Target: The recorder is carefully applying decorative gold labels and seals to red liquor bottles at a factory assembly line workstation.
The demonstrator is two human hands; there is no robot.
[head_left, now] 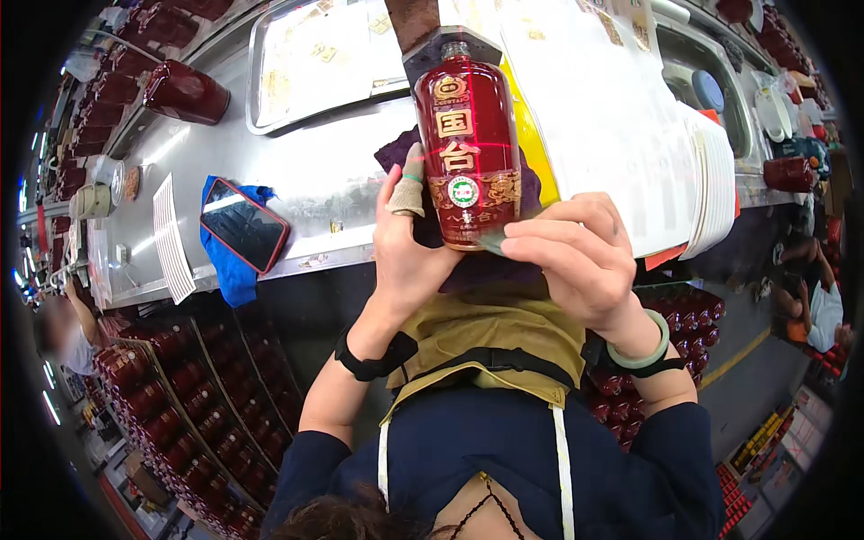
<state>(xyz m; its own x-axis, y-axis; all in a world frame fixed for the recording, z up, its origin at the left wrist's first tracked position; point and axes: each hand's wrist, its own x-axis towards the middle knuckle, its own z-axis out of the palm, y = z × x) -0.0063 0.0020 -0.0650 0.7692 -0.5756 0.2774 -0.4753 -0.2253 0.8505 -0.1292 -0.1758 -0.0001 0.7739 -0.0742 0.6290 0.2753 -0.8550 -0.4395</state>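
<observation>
A dark red glass bottle [468,144] with gold lettering and a round green-and-white emblem lies on a dark purple cloth [396,148], its neck pointing away from me. My left hand [405,243] grips the bottle's lower left side, with finger covers on at least one finger. At the bottle's lower right, my right hand [580,256] pinches a small dark greenish flat piece [491,241] against the glass. What exactly that piece is, I cannot make out. Thin red light lines cross the bottle. A dark angled holder [423,63] surrounds the neck.
Left of the bottle, a phone [243,225] lies on a blue cloth [236,281] beside a white paper strip [174,236]. A tray [256,85] holds gold pieces. White sheets [585,117] spread to the right. Another red bottle [185,93] lies left; crated bottles [184,378] stand below.
</observation>
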